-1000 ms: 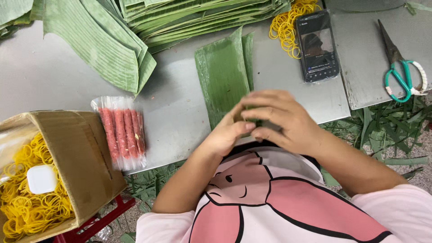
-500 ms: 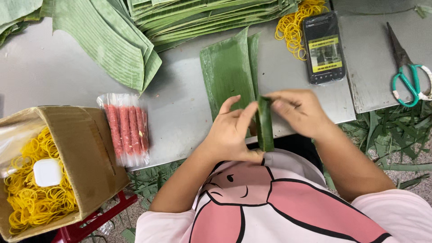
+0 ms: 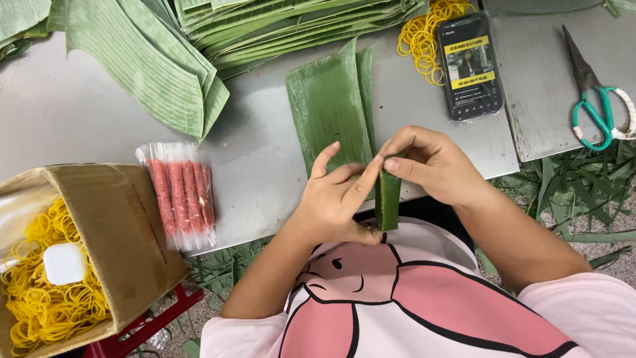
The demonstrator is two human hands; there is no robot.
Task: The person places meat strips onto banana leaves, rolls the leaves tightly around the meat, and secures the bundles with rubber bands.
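A narrow roll of green banana leaf (image 3: 388, 199) stands upright at the table's near edge, held between both hands. My left hand (image 3: 334, 195) grips its left side with the index finger stretched along it. My right hand (image 3: 434, 166) pinches the roll's top and right side. Behind the roll, flat strips of banana leaf (image 3: 328, 106) lie on the grey metal table (image 3: 265, 152). A clear pack of red sausage sticks (image 3: 180, 195) lies to the left of my left hand.
Stacks of folded banana leaves (image 3: 265, 26) fill the far side. Yellow rubber bands (image 3: 424, 33), a black phone (image 3: 470, 66) and green-handled scissors (image 3: 596, 99) lie at the right. A cardboard box (image 3: 112, 245) holding yellow rubber bands sits at the left. Leaf scraps cover the floor.
A second ago both hands were cupped together over the leaf. They have since parted, and the rolled leaf now shows upright between them.
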